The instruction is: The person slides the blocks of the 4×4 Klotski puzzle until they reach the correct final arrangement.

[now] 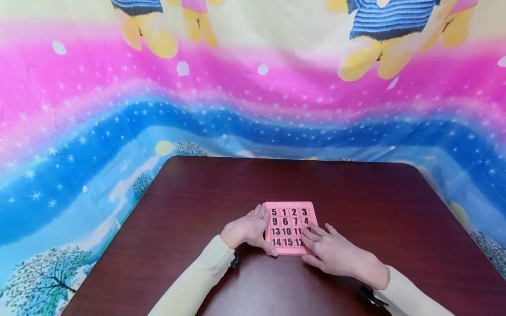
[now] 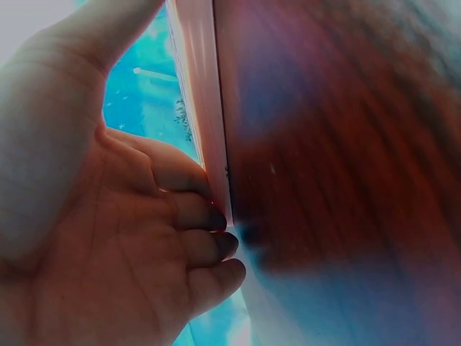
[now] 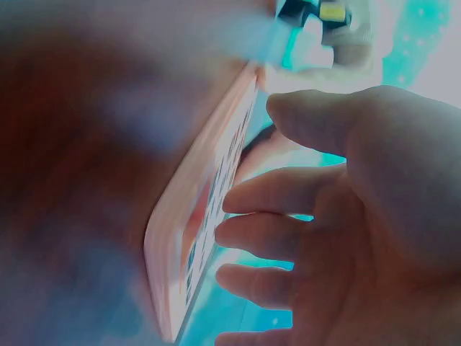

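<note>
A pink sliding number puzzle lies flat on the table, its black-numbered tiles in rows; the top row reads 5, 1, 2, 3. At its left side, my left hand holds the frame, fingers along the left edge and thumb at the near left corner. In the left wrist view, the fingertips meet the puzzle's side wall. My right hand reaches over the puzzle's right side with fingers extended and spread, covering part of the right column. The right wrist view shows those fingers close to the tile face; contact is unclear.
The dark red-brown wooden table has rounded far corners. Behind and beside it hangs a colourful printed cloth with bear figures and snowflakes. Each wrist carries a small black device, one near the right sleeve.
</note>
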A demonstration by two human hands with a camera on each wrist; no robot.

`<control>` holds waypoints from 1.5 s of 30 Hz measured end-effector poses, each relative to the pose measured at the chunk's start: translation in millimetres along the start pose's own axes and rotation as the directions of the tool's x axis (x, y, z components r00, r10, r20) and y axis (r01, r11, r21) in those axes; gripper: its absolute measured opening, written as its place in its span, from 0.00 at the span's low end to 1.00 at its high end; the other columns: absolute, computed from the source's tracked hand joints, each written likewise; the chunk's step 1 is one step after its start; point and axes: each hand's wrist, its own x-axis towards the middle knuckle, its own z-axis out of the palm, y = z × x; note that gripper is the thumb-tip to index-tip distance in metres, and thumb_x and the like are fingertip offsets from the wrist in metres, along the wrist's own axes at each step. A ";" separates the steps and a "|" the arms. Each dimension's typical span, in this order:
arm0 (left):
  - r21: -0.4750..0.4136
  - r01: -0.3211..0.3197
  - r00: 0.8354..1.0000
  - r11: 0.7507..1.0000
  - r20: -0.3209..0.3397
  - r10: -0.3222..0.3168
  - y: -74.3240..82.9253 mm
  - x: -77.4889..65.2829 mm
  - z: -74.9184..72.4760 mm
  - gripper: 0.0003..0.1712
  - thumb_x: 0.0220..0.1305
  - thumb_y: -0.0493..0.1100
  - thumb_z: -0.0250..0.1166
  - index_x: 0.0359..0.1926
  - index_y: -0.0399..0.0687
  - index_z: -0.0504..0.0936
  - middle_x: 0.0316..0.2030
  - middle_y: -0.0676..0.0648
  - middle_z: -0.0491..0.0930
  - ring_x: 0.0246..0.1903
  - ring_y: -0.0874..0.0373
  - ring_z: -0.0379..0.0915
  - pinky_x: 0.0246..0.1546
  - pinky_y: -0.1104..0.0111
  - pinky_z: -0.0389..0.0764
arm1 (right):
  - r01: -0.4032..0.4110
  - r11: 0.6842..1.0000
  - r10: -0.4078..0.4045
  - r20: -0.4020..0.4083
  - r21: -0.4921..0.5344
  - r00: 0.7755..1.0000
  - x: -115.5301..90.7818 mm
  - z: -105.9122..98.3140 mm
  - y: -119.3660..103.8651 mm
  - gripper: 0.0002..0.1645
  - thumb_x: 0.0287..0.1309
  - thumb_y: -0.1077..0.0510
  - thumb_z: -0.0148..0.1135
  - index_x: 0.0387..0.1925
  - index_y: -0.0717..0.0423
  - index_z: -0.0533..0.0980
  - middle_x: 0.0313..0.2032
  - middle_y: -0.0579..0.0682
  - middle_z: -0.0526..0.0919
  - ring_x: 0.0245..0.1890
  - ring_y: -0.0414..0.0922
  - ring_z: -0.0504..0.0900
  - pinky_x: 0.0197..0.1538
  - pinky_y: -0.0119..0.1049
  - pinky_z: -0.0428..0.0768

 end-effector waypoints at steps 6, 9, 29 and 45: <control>0.007 -0.003 1.000 1.000 -0.001 0.003 0.2 0.3 -3.3 0.77 0.41 0.76 0.71 0.77 0.36 0.43 0.78 0.38 0.37 0.78 0.49 0.36 0.78 0.62 0.49 | 0.107 0.992 -0.111 -0.058 -0.066 0.992 -4.5 3.0 -15.1 0.34 0.64 0.40 0.58 0.64 0.57 0.74 0.65 0.56 0.74 0.70 0.59 0.67 0.66 0.68 0.65; 0.008 0.000 1.000 1.000 -0.005 0.000 0.2 0.3 -4.1 0.77 0.41 0.76 0.71 0.77 0.37 0.44 0.78 0.38 0.38 0.78 0.49 0.36 0.78 0.62 0.49 | 0.128 0.989 -0.133 -0.069 -0.068 0.989 -5.3 4.4 -18.2 0.34 0.64 0.41 0.58 0.64 0.57 0.73 0.66 0.56 0.74 0.69 0.59 0.67 0.66 0.68 0.66; -0.001 -0.007 1.000 1.000 -0.011 0.007 1.1 1.0 -3.0 0.77 0.40 0.76 0.71 0.77 0.37 0.44 0.78 0.38 0.38 0.78 0.48 0.37 0.78 0.61 0.50 | 0.118 0.990 -0.125 -0.084 -0.083 0.989 -10.8 6.6 -11.8 0.33 0.64 0.40 0.58 0.61 0.56 0.75 0.64 0.57 0.76 0.67 0.58 0.70 0.63 0.68 0.68; 0.013 -0.007 1.000 1.000 0.004 0.007 -0.5 0.2 -0.8 0.78 0.41 0.77 0.71 0.77 0.36 0.43 0.78 0.37 0.38 0.78 0.47 0.36 0.78 0.62 0.49 | 0.088 0.995 -0.090 -0.041 -0.044 0.995 -7.4 -4.4 -10.0 0.29 0.63 0.42 0.60 0.59 0.55 0.77 0.62 0.56 0.78 0.68 0.59 0.70 0.63 0.69 0.68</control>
